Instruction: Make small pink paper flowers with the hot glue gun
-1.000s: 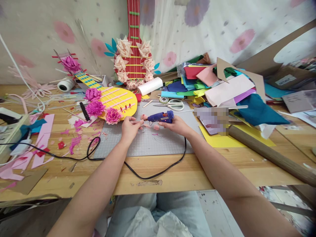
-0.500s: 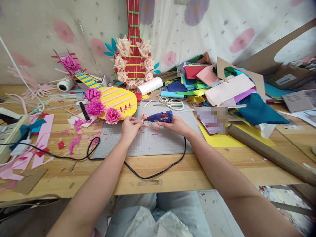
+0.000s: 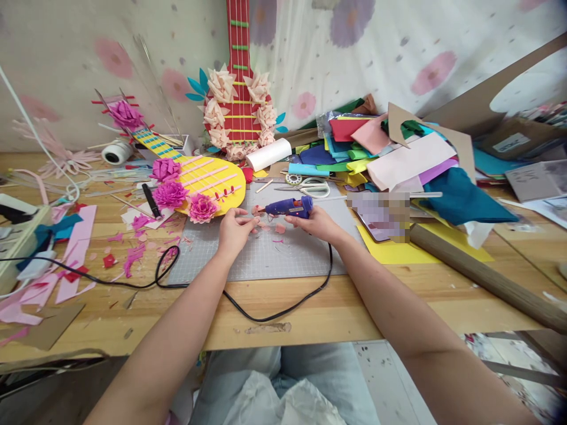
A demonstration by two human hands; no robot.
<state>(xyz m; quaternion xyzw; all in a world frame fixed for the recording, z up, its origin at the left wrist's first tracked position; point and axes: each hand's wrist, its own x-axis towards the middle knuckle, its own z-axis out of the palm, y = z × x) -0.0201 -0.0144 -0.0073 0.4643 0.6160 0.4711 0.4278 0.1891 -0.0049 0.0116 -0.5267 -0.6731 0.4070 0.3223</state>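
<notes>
My right hand (image 3: pixel 313 223) is wrapped round the handle of a blue hot glue gun (image 3: pixel 290 208), its nozzle pointing left. My left hand (image 3: pixel 234 229) is at the nozzle's left, thumb and fingers drawn together in a pinch; what they hold is too small to make out. Small pink paper petals (image 3: pixel 280 228) lie beneath the gun on the grey cutting mat (image 3: pixel 257 262). Just beyond my left hand rests a yellow paper guitar (image 3: pixel 228 180) with magenta paper flowers (image 3: pixel 202 208) along its edge. The black cord (image 3: pixel 283 319) loops from the gun across the table front.
A red paper guitar (image 3: pixel 239 109) with pale flowers stands against the curtain. White-handled scissors (image 3: pixel 314 188) and a white roll (image 3: pixel 269 154) lie behind the gun. Coloured paper (image 3: pixel 345 144) is heaped at the right, near a brown tube (image 3: pixel 478 274). Pink scraps (image 3: pixel 77 254) litter the left.
The glue gun has shifted very slightly to the right with my right hand. My left fingers have moved a little; the table things stay where they were.
</notes>
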